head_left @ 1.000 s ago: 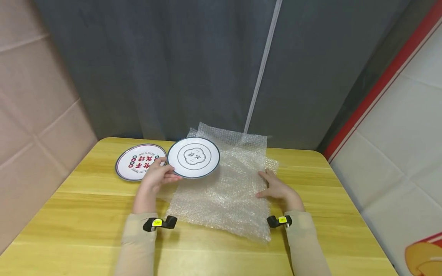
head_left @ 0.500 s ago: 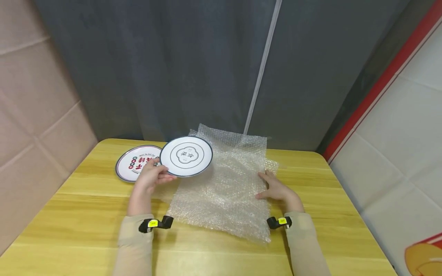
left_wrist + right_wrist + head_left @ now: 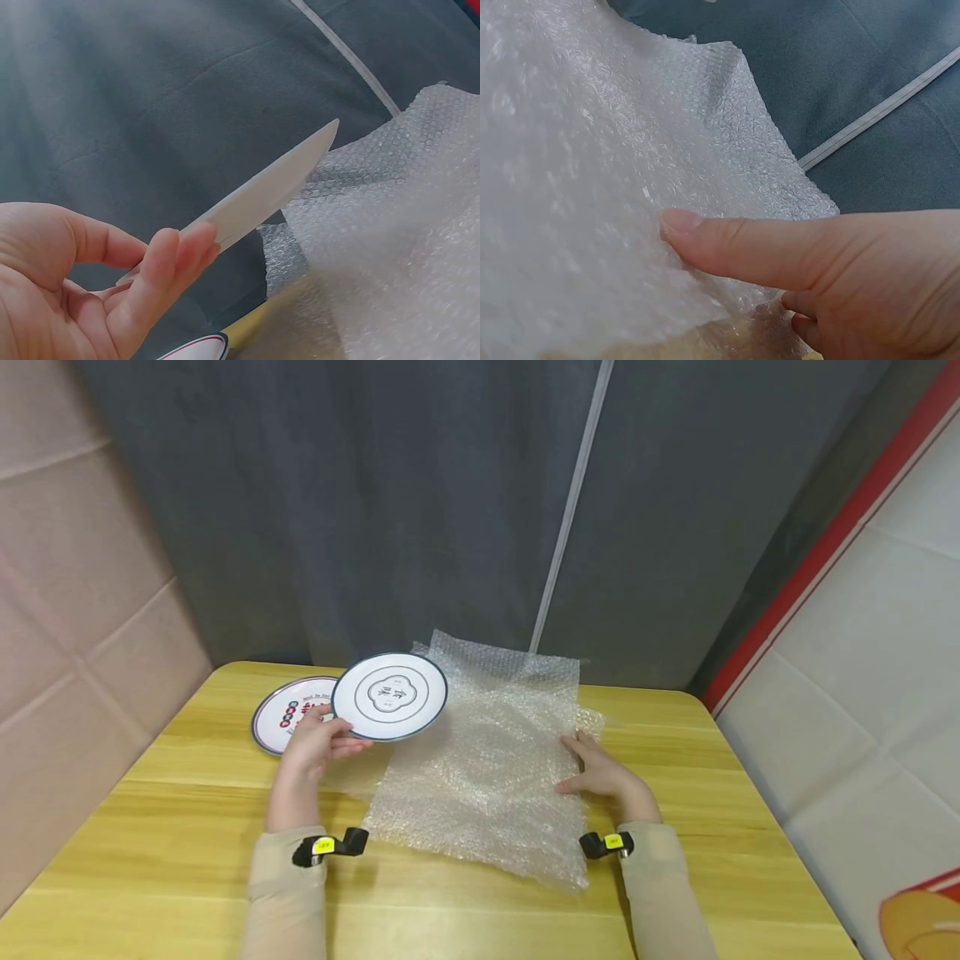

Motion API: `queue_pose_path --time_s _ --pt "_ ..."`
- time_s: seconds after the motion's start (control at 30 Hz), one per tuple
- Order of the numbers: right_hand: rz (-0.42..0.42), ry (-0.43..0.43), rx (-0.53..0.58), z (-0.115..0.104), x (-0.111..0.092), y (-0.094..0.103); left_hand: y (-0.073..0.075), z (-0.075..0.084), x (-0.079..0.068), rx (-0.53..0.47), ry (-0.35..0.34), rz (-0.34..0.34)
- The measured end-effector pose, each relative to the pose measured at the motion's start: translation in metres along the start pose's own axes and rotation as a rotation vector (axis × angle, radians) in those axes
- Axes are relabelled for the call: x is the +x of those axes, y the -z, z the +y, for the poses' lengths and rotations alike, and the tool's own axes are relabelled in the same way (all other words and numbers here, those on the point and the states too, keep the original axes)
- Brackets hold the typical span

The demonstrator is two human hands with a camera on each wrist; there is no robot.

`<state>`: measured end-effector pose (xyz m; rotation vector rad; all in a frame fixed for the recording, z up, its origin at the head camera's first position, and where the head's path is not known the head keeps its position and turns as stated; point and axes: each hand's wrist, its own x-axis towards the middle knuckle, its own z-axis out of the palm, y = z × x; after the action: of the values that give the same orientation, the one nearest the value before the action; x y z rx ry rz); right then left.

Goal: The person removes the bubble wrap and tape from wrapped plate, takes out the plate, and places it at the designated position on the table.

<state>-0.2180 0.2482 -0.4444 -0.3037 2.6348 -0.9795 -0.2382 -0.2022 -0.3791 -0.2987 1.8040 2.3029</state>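
Observation:
In the head view, my left hand (image 3: 313,745) pinches a white plate (image 3: 390,697) with a dark blue rim by its near left edge. The plate is held up and tilted; the left wrist view shows the same plate (image 3: 262,191) edge-on, between thumb and fingers. Partly behind it, a second plate (image 3: 276,720) with red lettering lies on the table. A sheet of bubble wrap (image 3: 495,768) is spread in the middle. My right hand (image 3: 603,775) rests at its right edge, the thumb (image 3: 727,240) lying straight on the wrap in the right wrist view.
The wooden table (image 3: 697,860) has a dark grey curtain (image 3: 337,527) along its back edge. Another piece of bubble wrap (image 3: 590,721) sticks out at the right under the sheet. Pale walls flank both sides.
My left hand has moved left with the blue-rimmed plate, which now covers more of the red-lettered plate. The right hand and the bubble wrap have stayed in place.

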Motion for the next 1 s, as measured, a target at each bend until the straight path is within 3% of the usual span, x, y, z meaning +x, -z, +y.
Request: queue_pose_path --time_s 0.67,1.0 --pt "0.004 0.005 -0.010 0.003 0.002 -0.001 0.023 0.003 -0.003 -0.020 0.004 0.093" --pt "0.004 0.003 -0.004 0.003 0.001 -0.001 0.033 0.006 -0.005 -0.090 0.023 0.168"
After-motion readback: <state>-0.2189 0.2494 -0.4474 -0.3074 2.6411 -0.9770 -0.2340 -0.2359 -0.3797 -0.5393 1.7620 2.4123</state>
